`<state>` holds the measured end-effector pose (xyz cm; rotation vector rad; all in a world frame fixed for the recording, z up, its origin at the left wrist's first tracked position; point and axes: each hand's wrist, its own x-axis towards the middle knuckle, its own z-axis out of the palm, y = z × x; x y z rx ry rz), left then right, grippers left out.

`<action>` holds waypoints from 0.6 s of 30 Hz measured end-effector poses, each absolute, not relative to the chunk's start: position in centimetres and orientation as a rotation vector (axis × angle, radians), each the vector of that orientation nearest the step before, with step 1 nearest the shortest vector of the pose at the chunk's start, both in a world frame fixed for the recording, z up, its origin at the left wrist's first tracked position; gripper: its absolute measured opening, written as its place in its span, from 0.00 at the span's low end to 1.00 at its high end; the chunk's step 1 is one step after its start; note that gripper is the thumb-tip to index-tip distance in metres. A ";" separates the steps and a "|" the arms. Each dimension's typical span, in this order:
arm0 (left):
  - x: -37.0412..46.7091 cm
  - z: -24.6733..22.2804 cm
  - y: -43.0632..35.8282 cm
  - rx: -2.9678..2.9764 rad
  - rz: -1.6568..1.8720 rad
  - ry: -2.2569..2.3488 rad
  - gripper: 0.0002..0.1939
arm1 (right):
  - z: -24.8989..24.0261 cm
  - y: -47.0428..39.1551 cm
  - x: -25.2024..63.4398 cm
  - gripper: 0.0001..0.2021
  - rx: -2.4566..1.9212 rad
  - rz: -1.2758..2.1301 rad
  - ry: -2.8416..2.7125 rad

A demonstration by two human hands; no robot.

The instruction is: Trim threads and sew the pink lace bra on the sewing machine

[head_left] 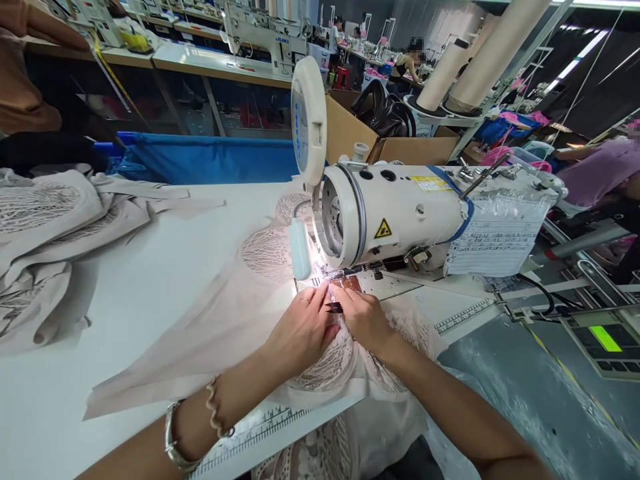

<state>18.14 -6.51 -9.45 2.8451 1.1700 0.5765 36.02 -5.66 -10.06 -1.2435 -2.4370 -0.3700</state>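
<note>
Light beige fabric with lace panels (267,253) lies under the needle area of a white sewing machine (400,213) and hangs over the table's front edge. My left hand (303,327) presses on the fabric with its fingertips together just in front of the lit needle area. Close beside it, my right hand (364,320) has its fingers together on the same fabric. A small dark object (334,307) shows between the hands; what it is cannot be made out. The fingertips are partly lost in the bright light.
More beige lace fabric (60,207) is piled on the white table (165,267) at the left. Measuring tape strips (255,433) run along the front edge. Behind the machine stands a cardboard box (350,123). A control panel (605,340) is at the right. Other people work in the background.
</note>
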 end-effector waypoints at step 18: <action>17.8 -9.8 -6.4 2.887 0.703 1.174 0.23 | -9.7 -5.6 35.6 0.21 -1.466 -0.262 -2.580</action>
